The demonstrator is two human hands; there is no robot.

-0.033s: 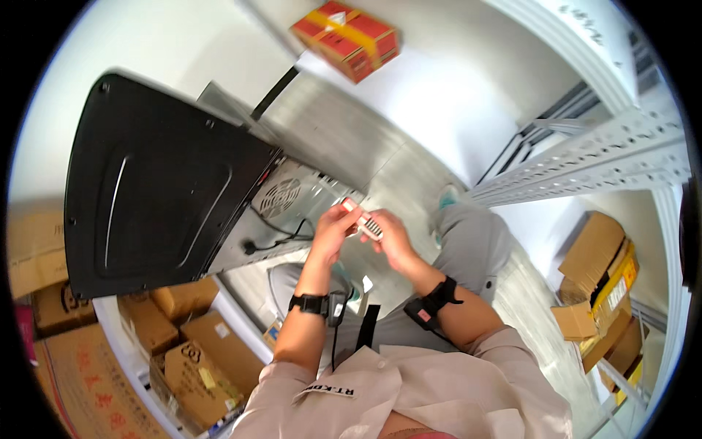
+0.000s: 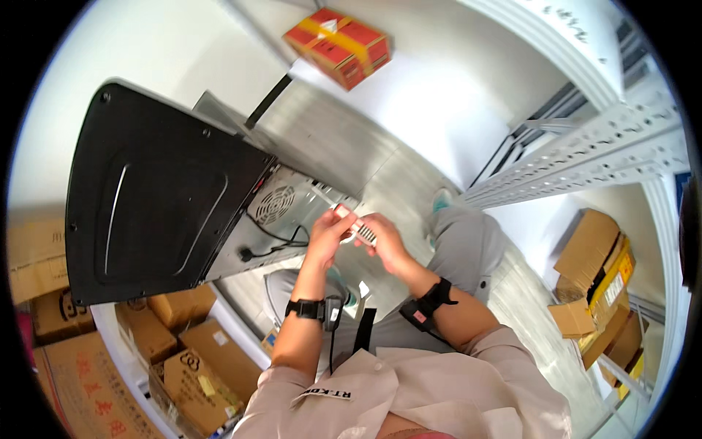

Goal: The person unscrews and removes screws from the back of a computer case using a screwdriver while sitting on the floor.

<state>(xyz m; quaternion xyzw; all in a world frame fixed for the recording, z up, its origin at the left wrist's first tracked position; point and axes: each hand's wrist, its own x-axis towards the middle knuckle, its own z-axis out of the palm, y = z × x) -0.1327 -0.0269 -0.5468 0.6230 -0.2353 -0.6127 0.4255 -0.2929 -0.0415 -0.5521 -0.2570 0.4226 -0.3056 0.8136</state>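
Between my two hands is a small white-and-red handheld thing (image 2: 366,233) with a row of dark bars along one side; its exact kind I cannot make out. The fingers of my left hand (image 2: 326,235) are closed on its red end. My right hand (image 2: 385,241) grips the white, barred end. Just beyond the left hand stands a metal-sided appliance (image 2: 292,212) with a round fan grille (image 2: 275,205) and a large black panel (image 2: 153,190). A black power cord (image 2: 274,247) hangs against its metal side. Fingers partly cover the held thing.
A red box with yellow tape (image 2: 338,45) lies near the far wall. To the right rise perforated metal shelf posts (image 2: 585,157), with an opened cardboard box (image 2: 589,252) nearby. Several cardboard boxes (image 2: 201,373) fill the lower left. My knees frame the grey floor (image 2: 365,161).
The whole view has shifted slightly, with the surroundings a little further left. Both hands keep hold of the white-and-red thing, which is turned slightly.
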